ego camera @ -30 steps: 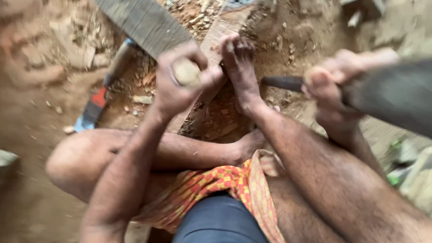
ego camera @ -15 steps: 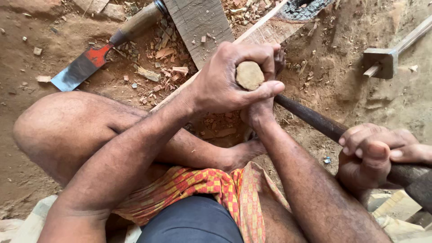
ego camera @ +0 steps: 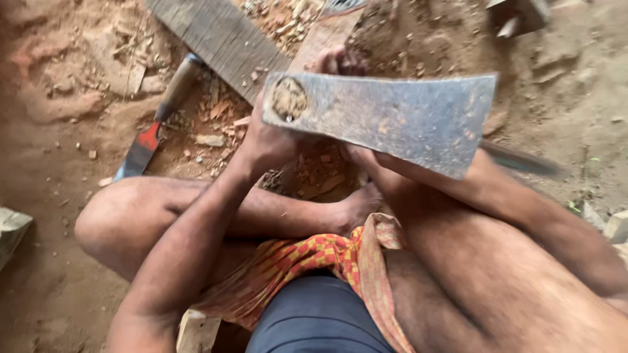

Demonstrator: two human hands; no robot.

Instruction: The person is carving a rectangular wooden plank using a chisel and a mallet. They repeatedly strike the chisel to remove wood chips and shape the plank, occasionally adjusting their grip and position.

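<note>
A broad rusty metal tool head (ego camera: 392,121), with a round wooden handle end in its eye, is raised close to the camera. It covers the fingers of my left hand (ego camera: 261,140), which reaches in behind its left end. In the earlier frames that hand grips a short wooden piece with a round end; the piece is hidden now. My right hand is out of sight behind the blade. A dark blurred handle (ego camera: 523,160) shows at the blade's right. My toes (ego camera: 340,62) press on a pale plank (ego camera: 320,39). I sit on the ground with bare legs.
A wooden-handled tool with a red-painted blade (ego camera: 147,147) lies on the earth at left. A grey plank (ego camera: 216,36) runs across the top, with wood chips (ego camera: 216,124) below it. A wooden mallet-like block (ego camera: 517,16) is at top right, a pale block (ego camera: 10,229) at far left.
The metal tool head has swung up from the right into the middle of the view, in front of my left hand. My right hand, seen gripping the dark handle before, is now hidden.
</note>
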